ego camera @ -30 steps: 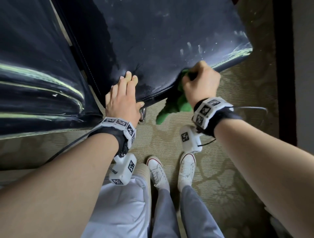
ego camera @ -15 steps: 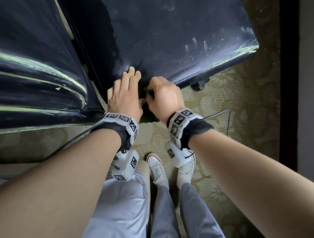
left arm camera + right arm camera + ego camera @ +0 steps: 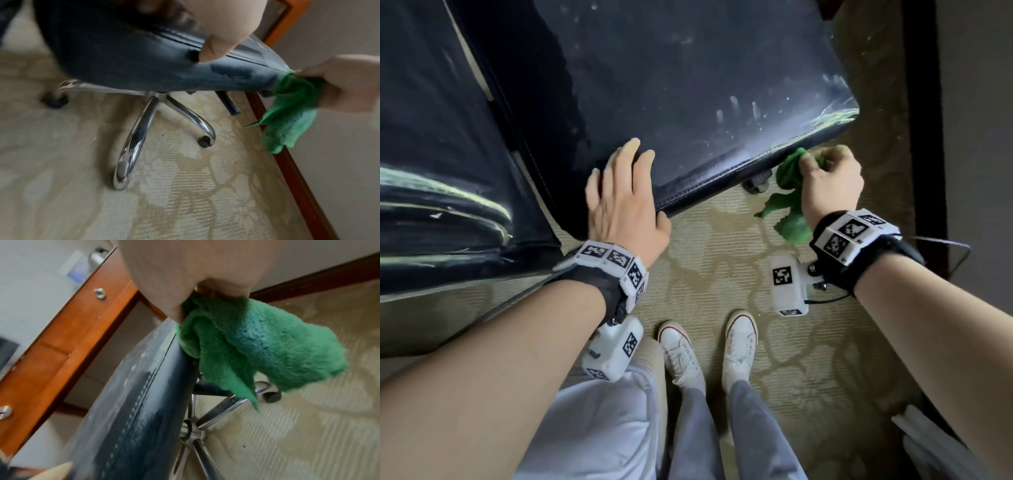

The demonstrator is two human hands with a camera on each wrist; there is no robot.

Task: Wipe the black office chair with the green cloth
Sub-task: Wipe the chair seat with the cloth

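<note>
The black office chair's seat (image 3: 688,85) fills the upper middle of the head view, dusty and streaked near its right corner. My left hand (image 3: 625,202) lies on the seat's front left corner, fingers spread on top and thumb (image 3: 218,48) pressed on the front edge. My right hand (image 3: 828,181) grips the bunched green cloth (image 3: 789,202) against the seat's front edge near the right corner. Most of the green cloth (image 3: 267,350) hangs loose below the fist, beside the black seat edge (image 3: 144,394). The green cloth (image 3: 292,112) touches the seat's corner in the left wrist view.
The chair's black backrest (image 3: 438,144) fills the left. Under the seat stand a chrome star base (image 3: 139,133) and castors (image 3: 204,142) on patterned beige carpet (image 3: 722,267). A dark wooden skirting (image 3: 921,120) and wall run on the right; a wooden desk (image 3: 61,340) stands behind. My white shoes (image 3: 681,349) are below.
My right hand has swept the cloth along the seat's front edge from beside my left hand out to the right corner. My left hand stays on the seat's left corner.
</note>
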